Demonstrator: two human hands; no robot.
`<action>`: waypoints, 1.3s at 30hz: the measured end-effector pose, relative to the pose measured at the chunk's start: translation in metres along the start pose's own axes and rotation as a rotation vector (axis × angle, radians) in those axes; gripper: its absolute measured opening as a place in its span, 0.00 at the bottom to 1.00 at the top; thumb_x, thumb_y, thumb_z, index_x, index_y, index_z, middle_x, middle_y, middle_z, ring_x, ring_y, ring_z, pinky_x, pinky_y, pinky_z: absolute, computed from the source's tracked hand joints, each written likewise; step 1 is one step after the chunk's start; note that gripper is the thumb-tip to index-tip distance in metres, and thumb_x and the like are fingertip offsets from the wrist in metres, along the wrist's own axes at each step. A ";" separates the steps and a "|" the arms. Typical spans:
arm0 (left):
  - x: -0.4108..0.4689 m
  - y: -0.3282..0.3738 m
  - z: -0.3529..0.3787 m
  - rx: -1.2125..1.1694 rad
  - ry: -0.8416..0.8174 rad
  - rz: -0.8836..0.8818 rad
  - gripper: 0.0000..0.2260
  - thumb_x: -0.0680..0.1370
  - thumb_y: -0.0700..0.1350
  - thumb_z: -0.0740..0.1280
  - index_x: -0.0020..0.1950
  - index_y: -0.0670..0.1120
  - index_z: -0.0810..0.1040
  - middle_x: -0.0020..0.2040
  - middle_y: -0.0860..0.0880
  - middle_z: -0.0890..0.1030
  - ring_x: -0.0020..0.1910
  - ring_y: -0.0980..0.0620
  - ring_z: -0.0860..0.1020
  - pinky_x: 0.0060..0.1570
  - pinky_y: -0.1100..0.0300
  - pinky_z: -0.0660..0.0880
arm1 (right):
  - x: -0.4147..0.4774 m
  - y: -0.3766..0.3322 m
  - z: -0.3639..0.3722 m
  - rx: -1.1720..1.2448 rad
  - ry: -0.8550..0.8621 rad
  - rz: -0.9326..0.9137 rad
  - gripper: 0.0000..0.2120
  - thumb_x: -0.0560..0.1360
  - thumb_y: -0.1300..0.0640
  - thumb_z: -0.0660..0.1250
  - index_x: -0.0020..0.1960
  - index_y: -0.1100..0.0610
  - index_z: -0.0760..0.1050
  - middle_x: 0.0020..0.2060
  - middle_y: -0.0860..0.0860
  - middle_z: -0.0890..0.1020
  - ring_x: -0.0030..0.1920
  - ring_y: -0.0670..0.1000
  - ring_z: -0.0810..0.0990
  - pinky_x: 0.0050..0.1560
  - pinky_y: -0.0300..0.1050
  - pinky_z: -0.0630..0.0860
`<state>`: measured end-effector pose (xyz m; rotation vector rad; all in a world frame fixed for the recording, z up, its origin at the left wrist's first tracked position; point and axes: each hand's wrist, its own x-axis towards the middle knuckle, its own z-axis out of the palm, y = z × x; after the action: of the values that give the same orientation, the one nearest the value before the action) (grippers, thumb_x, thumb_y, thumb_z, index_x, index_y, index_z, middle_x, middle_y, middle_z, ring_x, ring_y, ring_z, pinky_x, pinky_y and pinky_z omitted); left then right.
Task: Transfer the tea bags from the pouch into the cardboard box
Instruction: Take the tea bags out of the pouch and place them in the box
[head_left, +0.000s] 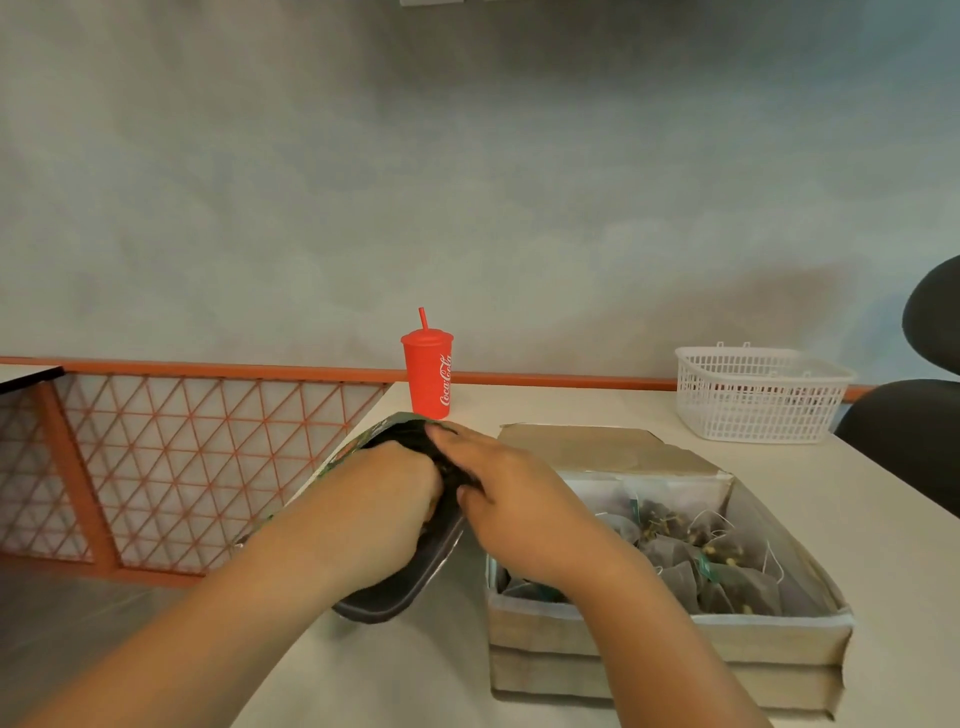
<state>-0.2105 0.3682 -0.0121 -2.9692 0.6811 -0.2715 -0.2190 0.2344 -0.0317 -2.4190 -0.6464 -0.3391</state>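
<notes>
- Two hands meet at the pouch (410, 587), which stands tilted on the desk (415, 675) just left of the cardboard box (665, 639), near enough for a short carry across.
- The right hand (519, 509) grips the pouch's upper rim, with fingers curled over the edge and the thumb below. This likely holds the mouth wide and keeps the soft pouch from folding.
- The left hand (384, 514) reaches into that mouth. Its fingers are hidden inside, so whether it has hold of a tea bag cannot be told.
- Many tea bags (717, 566) already lie heaped in the box, strings trailing, so the job looks well along. What remains in the pouch is out of sight.
- The box flap is folded back at the far side, leaving the top free for dropping bags in.
- A red cup (428, 374) and a white basket (758, 395) stand farther back, well apart from the work.
</notes>
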 end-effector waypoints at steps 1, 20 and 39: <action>-0.008 -0.001 -0.009 -0.077 0.009 -0.008 0.08 0.79 0.43 0.60 0.54 0.50 0.77 0.39 0.56 0.74 0.37 0.60 0.72 0.35 0.71 0.64 | 0.000 0.002 0.001 0.008 0.002 0.007 0.28 0.76 0.67 0.57 0.73 0.50 0.60 0.72 0.45 0.63 0.71 0.46 0.62 0.64 0.27 0.54; -0.029 -0.008 -0.023 -1.003 0.510 0.018 0.10 0.70 0.40 0.72 0.34 0.55 0.81 0.35 0.56 0.82 0.33 0.60 0.78 0.33 0.73 0.73 | -0.014 -0.008 -0.033 0.738 -0.034 0.116 0.15 0.68 0.52 0.70 0.55 0.47 0.76 0.48 0.50 0.81 0.42 0.44 0.79 0.44 0.39 0.78; -0.046 -0.029 0.036 -0.714 0.215 -0.032 0.20 0.66 0.47 0.76 0.50 0.66 0.73 0.53 0.69 0.72 0.52 0.69 0.72 0.51 0.71 0.70 | -0.014 0.032 -0.052 0.170 0.429 0.302 0.09 0.72 0.62 0.69 0.36 0.50 0.76 0.31 0.45 0.79 0.35 0.46 0.77 0.43 0.42 0.77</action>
<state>-0.2321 0.4155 -0.0510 -3.6650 0.9138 -0.4326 -0.2185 0.1748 -0.0120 -2.1424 -0.1119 -0.6231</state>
